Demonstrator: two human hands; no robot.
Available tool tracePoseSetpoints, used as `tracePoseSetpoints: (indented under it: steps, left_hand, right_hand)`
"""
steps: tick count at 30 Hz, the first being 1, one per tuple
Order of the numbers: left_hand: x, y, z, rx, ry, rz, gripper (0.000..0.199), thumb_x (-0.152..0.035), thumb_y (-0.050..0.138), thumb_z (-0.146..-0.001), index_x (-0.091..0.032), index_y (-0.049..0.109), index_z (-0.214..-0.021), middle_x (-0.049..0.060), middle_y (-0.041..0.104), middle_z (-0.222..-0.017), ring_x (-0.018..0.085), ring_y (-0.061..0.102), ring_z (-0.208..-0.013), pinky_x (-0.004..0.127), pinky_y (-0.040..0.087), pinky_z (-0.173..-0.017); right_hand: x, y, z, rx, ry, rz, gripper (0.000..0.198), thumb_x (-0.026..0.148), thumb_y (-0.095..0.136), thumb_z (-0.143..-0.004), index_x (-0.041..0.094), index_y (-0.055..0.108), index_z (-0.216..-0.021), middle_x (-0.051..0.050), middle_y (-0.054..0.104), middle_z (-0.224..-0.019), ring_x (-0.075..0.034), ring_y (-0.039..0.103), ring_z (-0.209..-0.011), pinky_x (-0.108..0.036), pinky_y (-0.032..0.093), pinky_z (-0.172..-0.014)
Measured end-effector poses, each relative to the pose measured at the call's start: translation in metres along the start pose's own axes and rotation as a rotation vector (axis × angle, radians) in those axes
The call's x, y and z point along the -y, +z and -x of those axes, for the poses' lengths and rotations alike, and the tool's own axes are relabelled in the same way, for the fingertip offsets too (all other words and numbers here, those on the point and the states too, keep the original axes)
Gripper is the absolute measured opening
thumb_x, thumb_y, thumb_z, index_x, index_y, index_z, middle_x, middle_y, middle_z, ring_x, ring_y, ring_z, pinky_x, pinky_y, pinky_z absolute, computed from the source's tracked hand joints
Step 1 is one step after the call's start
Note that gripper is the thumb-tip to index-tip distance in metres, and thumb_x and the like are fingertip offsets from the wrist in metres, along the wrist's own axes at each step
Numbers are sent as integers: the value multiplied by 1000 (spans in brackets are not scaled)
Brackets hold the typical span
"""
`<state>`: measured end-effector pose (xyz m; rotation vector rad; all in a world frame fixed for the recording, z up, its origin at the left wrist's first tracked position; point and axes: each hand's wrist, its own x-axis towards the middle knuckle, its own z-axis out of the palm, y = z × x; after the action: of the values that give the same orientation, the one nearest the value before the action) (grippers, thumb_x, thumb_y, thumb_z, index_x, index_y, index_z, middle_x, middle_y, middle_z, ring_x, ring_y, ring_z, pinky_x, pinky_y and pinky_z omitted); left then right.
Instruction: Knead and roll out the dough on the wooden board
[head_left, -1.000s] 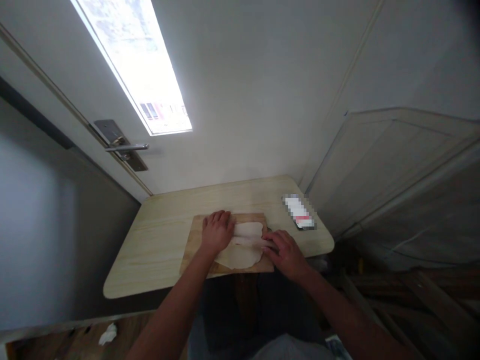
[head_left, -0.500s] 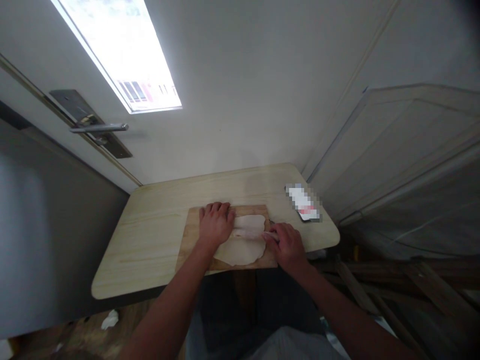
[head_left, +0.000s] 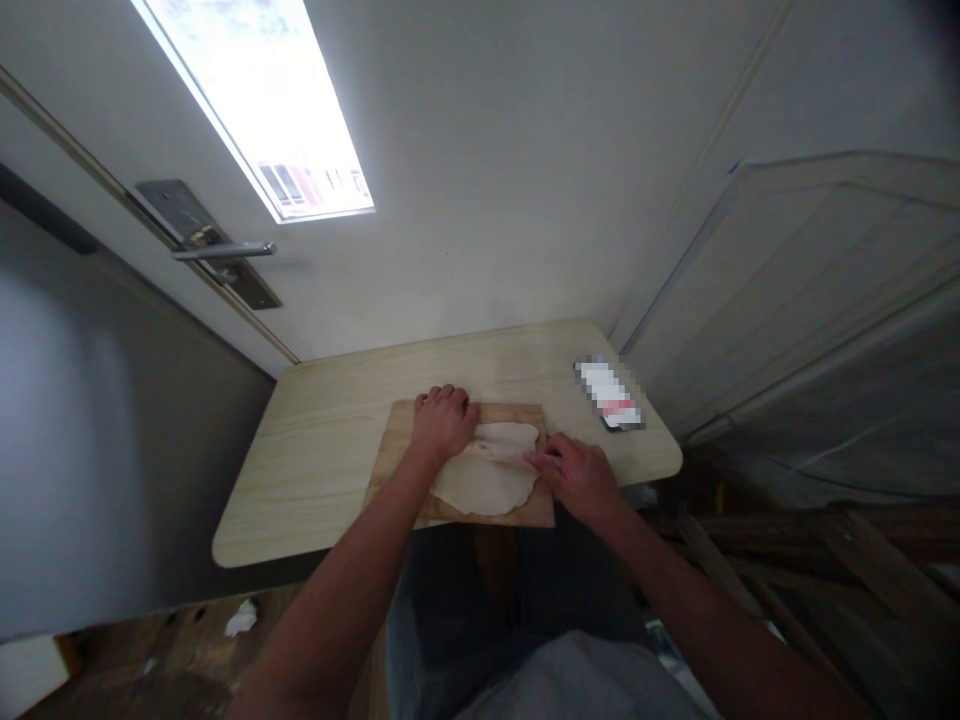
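Note:
A flat, pale sheet of dough [head_left: 487,488] with an uneven edge lies on a wooden board [head_left: 391,450]. Across its upper part runs a slim, light rolling pin [head_left: 508,453], blurred and close in colour to the dough. My left hand [head_left: 442,420] is curled at the pin's left end, over the far left of the dough; its fingertips are partly hidden. At the right edge of the board, my right hand [head_left: 581,478] is closed around the pin's other end.
The board rests on a light wood table [head_left: 307,460] with rounded corners. A phone [head_left: 611,398], partly pixelated, lies at the table's right. Behind stands a white door with a metal handle [head_left: 225,250]. Wooden beams [head_left: 720,570] are low on the right; crumpled paper [head_left: 241,618] lies on the floor.
The whole view has shifted slightly, so table and board appear a bit higher and further right. Both hands stay at the pin's ends, with the pin slightly farther up the dough.

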<state>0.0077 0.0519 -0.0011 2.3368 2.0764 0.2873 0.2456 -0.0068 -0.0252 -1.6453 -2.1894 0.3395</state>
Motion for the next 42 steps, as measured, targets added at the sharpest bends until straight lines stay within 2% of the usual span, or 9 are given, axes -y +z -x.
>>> tracePoseSetpoints:
  steps: [6, 8, 13, 17, 21, 24, 29, 39, 42]
  left_hand:
    - [-3, -10, -1, 65, 176, 84, 40, -44, 36, -99, -24, 70, -94, 7, 70, -106, 25, 58, -107, 44, 34, -102]
    - [0, -13, 1, 45, 160, 137, 41, -43, 35, -100, -25, 71, -98, 6, 72, -108, 24, 59, -109, 44, 35, -104]
    - [9, -13, 15, -17, -14, 245, 44, -42, 31, -102, -22, 69, -110, 7, 71, -117, 22, 60, -114, 38, 41, -102]
    - [5, -4, 24, -4, 21, 208, 44, -48, 35, -100, -23, 62, -124, 6, 64, -132, 24, 53, -127, 43, 34, -111]
    - [-2, 2, 25, 20, 50, 162, 48, -53, 29, -101, -29, 56, -133, 5, 56, -143, 25, 42, -137, 52, 23, -117]
    - [-6, 1, 21, 42, 64, 148, 48, -52, 27, -102, -30, 58, -130, 4, 58, -141, 26, 42, -137, 55, 19, -117]
    - [-10, -2, 14, 31, 50, 91, 47, -49, 25, -102, -27, 66, -113, 5, 67, -123, 26, 50, -125, 51, 24, -114]
    - [-15, 5, -12, 33, -16, 57, 57, -50, 22, -102, -20, 69, -94, 12, 70, -109, 29, 55, -112, 47, 32, -101]
    - [-16, 3, -18, 25, -31, 42, 58, -48, 21, -102, -19, 70, -93, 13, 72, -105, 29, 58, -106, 46, 34, -98]
  right_hand:
    - [3, 1, 29, 16, -59, -68, 45, 64, 48, -92, 21, 62, -91, -5, 70, -80, -22, 66, -78, -32, 38, -71]
    - [2, 1, 32, 2, -60, -105, 44, 63, 48, -93, 21, 62, -90, -4, 70, -80, -21, 66, -76, -31, 39, -69]
    - [-3, -3, 37, 29, -114, -193, 41, 61, 51, -92, 22, 63, -90, -3, 71, -83, -19, 65, -78, -30, 41, -70]
    - [-4, -2, 43, 65, -100, -211, 42, 61, 50, -93, 22, 65, -93, -4, 71, -84, -21, 65, -80, -31, 42, -72]
    - [-1, 0, 48, 25, -59, -162, 43, 62, 51, -92, 22, 64, -92, -4, 70, -82, -22, 65, -79, -32, 40, -73]
    - [1, 2, 50, -25, -38, -106, 43, 62, 50, -93, 21, 62, -87, -5, 69, -79, -21, 64, -77, -32, 38, -71]
    - [-3, 6, 49, -94, -16, -32, 49, 67, 48, -91, 21, 58, -80, -5, 66, -74, -21, 61, -70, -32, 34, -67]
    - [-7, 7, 38, -85, 52, 20, 50, 64, 40, -96, 21, 61, -80, -6, 68, -70, -21, 63, -67, -31, 31, -64]
    - [-5, 1, 34, -69, 23, 8, 49, 63, 40, -96, 21, 62, -83, -5, 70, -73, -21, 65, -69, -31, 32, -64]
